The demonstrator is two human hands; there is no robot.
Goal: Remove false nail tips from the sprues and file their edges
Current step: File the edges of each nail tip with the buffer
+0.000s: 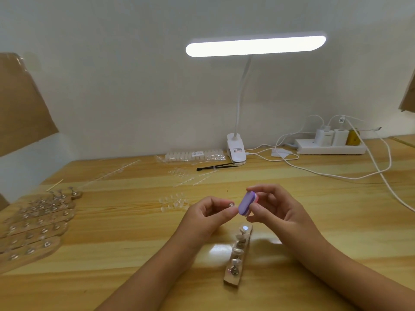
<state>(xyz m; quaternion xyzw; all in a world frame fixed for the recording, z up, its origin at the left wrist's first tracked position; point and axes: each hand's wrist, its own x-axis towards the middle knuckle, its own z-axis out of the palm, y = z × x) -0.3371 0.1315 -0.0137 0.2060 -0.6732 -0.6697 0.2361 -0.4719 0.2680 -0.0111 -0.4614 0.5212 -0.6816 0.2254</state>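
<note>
Left hand: thumb and fingertips pinch a small nail tip, held above the worktop.
Right hand: fingers and thumb are curled around a purple file block, its face just beside the tip.
Other tips: some lie loose near the left hand.
Risk: the tip is tiny and the pinch shallow, so a hard file stroke may flick it away or file it unevenly.
</note>
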